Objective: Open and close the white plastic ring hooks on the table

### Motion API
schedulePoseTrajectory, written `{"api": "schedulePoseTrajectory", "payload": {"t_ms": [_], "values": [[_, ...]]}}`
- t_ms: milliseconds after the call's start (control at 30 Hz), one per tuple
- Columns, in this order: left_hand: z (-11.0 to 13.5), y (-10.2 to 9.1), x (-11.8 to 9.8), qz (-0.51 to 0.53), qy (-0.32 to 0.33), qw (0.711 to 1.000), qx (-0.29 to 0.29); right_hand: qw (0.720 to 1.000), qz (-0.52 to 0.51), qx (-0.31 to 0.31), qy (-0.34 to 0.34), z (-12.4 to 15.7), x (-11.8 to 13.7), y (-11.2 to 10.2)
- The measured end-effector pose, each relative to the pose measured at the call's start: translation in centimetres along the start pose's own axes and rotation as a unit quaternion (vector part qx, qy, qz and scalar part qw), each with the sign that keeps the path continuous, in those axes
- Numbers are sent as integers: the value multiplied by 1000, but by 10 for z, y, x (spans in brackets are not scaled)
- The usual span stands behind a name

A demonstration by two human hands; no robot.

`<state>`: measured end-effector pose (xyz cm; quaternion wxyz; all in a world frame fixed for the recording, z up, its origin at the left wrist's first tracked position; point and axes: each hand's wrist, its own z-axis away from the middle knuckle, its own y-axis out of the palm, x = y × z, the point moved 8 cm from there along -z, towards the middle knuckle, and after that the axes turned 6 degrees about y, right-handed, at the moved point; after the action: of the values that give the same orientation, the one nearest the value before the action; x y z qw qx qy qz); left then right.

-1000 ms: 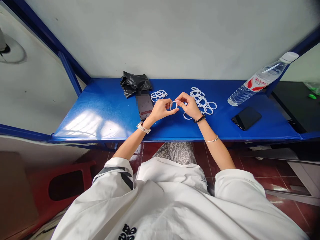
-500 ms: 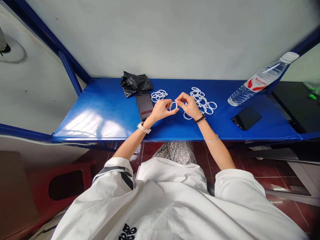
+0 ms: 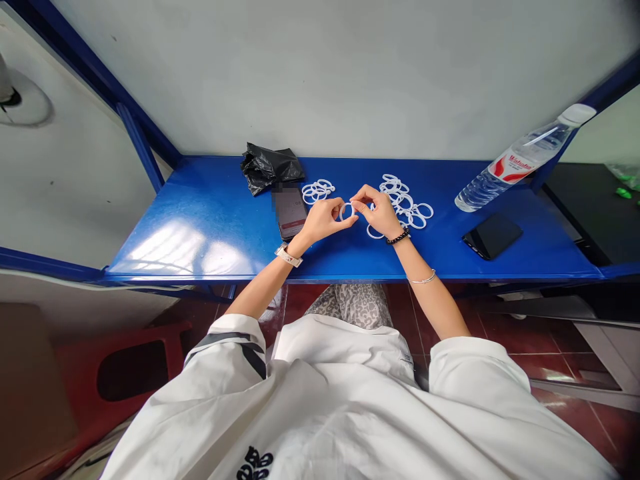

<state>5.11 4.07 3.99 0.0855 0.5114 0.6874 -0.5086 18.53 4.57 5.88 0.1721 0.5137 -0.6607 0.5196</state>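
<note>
Above the blue table, a white ring (image 3: 342,213) is pinched between both hands. My left hand (image 3: 324,217) grips its left and lower side with thumb and fingers, and my right hand (image 3: 376,211) pinches its upper right side. Behind my right hand lies a loose pile of white rings (image 3: 400,198), partly hidden by the hand and wrist. A smaller group of white rings (image 3: 318,191) rests just beyond my left hand. Beside that hand is a phone (image 3: 291,212) with its screen lit.
A crumpled black plastic bag (image 3: 273,167) lies at the back of the blue table (image 3: 210,220), against the wall. On the right stand a water bottle (image 3: 515,163) and a dark phone (image 3: 493,237) lying flat. A red stool (image 3: 173,347) is at lower left.
Both hands hold the ring in nearly the same pose. The view has shifted very slightly; the other things lie where they were.
</note>
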Motion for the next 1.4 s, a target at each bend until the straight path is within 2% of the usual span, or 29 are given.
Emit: {"api": "schedulePoseTrajectory", "payload": {"t_ms": [267, 400, 567, 867, 1167, 1400], "values": [[2, -1, 11, -112, -27, 993, -4, 994, 107, -23, -5, 0, -6, 1], [3, -2, 15, -173, -31, 984, 1, 988, 154, -4, 18, -1, -13, 5], [2, -2, 16, -194, -35, 980, 21, 978, 202, 16, 49, -1, -20, 7], [1, 2, 18, -224, -37, 971, 71, 972, 224, 21, 59, -1, -20, 6], [2, -3, 21, -289, -81, 950, 85, 972, 219, 0, 90, -2, -24, -9], [2, -2, 27, -287, -80, 952, 77, 971, 213, -26, 105, -2, -29, -22]]}}
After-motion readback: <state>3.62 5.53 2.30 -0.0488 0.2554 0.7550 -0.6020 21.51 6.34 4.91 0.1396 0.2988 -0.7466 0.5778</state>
